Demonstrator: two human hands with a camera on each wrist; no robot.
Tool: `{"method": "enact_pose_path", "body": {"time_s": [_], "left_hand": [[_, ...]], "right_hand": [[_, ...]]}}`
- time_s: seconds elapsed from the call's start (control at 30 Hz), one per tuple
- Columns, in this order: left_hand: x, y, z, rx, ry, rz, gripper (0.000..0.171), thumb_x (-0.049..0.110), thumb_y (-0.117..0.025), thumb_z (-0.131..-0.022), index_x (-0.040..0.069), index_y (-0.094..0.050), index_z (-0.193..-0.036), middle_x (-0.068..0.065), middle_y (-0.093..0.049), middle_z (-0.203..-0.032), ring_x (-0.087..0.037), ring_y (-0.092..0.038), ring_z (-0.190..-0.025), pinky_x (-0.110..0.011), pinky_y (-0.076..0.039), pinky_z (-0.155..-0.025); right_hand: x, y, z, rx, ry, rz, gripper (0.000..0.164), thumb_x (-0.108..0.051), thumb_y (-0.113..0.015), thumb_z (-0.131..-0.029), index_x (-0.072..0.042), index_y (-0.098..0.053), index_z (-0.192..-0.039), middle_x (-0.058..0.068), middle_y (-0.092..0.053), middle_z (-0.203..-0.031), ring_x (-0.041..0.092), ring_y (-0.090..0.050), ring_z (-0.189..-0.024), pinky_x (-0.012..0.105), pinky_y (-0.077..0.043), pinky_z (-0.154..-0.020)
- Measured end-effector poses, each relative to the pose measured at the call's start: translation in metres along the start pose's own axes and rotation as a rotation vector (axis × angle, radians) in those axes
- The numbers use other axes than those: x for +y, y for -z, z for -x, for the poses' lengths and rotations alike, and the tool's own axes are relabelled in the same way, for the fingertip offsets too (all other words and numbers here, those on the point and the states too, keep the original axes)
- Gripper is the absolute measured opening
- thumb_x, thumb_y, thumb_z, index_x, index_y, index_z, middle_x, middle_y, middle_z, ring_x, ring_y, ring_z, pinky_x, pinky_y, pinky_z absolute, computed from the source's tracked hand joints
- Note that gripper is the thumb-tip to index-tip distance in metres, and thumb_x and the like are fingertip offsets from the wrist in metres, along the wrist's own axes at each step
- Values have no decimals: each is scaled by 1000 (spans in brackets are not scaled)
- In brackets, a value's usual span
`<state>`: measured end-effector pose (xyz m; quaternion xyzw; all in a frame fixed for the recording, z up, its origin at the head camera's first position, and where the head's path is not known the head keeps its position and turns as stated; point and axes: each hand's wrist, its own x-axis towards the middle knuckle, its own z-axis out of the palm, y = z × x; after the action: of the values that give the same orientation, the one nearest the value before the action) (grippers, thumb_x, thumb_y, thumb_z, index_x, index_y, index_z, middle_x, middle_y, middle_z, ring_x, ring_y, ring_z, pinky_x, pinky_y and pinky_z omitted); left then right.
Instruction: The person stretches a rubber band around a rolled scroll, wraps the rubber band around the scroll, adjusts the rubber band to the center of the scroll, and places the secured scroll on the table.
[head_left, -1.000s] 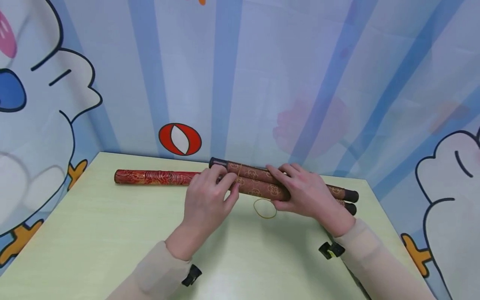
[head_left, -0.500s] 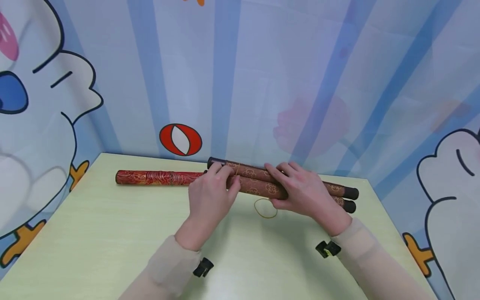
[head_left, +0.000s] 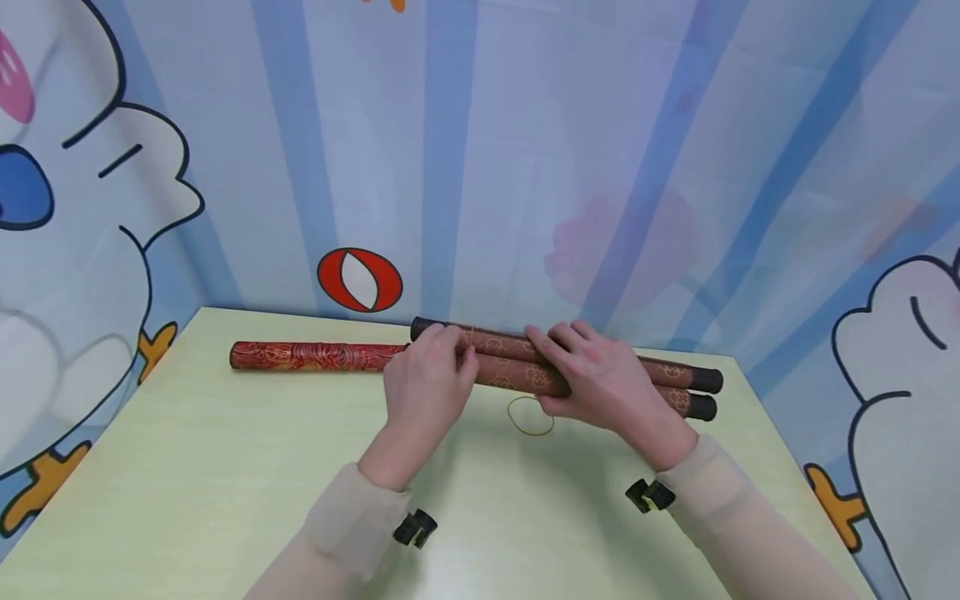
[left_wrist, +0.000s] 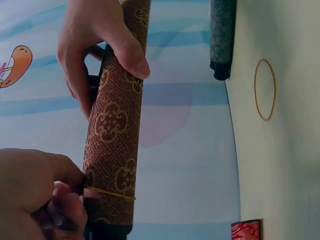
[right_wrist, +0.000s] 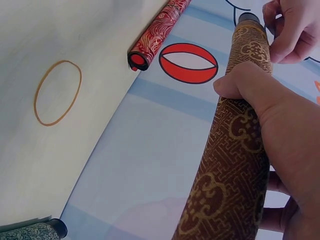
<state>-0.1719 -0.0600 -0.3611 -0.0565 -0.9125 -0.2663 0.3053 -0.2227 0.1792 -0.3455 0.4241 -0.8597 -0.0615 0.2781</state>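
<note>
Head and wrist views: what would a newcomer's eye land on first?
Probably the two brown patterned rolls, near the centre of the head view, held by the right hand, with the left hand at their left end, where the left wrist view shows a thin band. Next, the red roll lying to their left, and the red-and-white oval on the backdrop above it. A loose yellowish loop lies on the table, on the rolls' near side.

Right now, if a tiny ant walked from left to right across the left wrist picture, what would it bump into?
The left hand → the brown roll → the green roll → the loose rubber band.
</note>
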Motion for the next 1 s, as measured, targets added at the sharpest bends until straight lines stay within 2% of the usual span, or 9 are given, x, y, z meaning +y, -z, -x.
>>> {"method": "enact_pose_path", "body": {"time_s": [0.2, 0.4, 0.5, 0.6, 0.7, 0.8, 0.87, 1.0], "left_hand": [[0, 5, 1, -40, 95, 223, 12, 17, -71, -100, 11, -71, -89, 0, -56, -76, -16, -52, -63, -31, -40, -54], [2, 12, 6, -142, 181, 386, 13, 21, -68, -101, 13, -69, -91, -2, -58, -93, -18, -57, -78, -35, -47, -68], [3, 13, 11, -165, 207, 454, 14, 21, -70, -99, 14, -66, -87, -3, -58, -100, -19, -58, -87, -36, -49, -75], [4, 11, 16, -129, 193, 498, 16, 19, -71, -98, 15, -65, -84, -2, -62, -98, -20, -59, -91, -38, -50, -79], [3, 9, 20, -67, 157, 552, 16, 15, -71, -97, 15, -65, -82, 1, -65, -90, -19, -63, -94, -41, -54, -86], [0, 5, 23, -30, 111, 665, 14, 10, -71, -97, 13, -66, -84, 1, -68, -84, -18, -68, -92, -42, -58, -94], [-3, 3, 25, -41, 88, 765, 13, 7, -70, -99, 11, -67, -86, 0, -71, -84, -17, -72, -91, -41, -60, -94], [-9, -1, 28, -123, 74, 922, 9, 5, -66, -103, 7, -66, -94, -7, -74, -89, -19, -74, -82, -35, -63, -85]], "right_hand": [[2, 0, -3, -14, -18, -27, 83, -50, -90, -78, -10, -64, -145, 10, -68, -116, 31, -65, -100, 43, -58, -52], [4, -1, -4, -23, -36, -38, 84, -51, -90, -78, -10, -64, -146, 10, -68, -117, 30, -64, -100, 44, -58, -52], [5, -2, -4, -26, -47, -45, 84, -51, -91, -78, -10, -64, -146, 10, -68, -117, 30, -64, -101, 44, -58, -52], [6, -3, -4, -27, -59, -53, 84, -50, -92, -77, -10, -65, -146, 9, -68, -117, 29, -64, -99, 43, -57, -52], [6, -3, -4, -33, -63, -58, 83, -50, -92, -77, -11, -65, -146, 9, -68, -116, 28, -64, -98, 43, -57, -52], [6, -3, -5, -37, -69, -60, 84, -50, -91, -77, -11, -64, -146, 9, -68, -117, 29, -64, -99, 44, -58, -53], [5, -3, -5, -38, -75, -65, 84, -50, -92, -77, -11, -64, -146, 9, -68, -117, 29, -64, -99, 44, -58, -53], [5, -2, -5, -37, -89, -86, 83, -49, -91, -78, -11, -64, -147, 9, -67, -118, 29, -64, -100, 44, -57, -53]]}}
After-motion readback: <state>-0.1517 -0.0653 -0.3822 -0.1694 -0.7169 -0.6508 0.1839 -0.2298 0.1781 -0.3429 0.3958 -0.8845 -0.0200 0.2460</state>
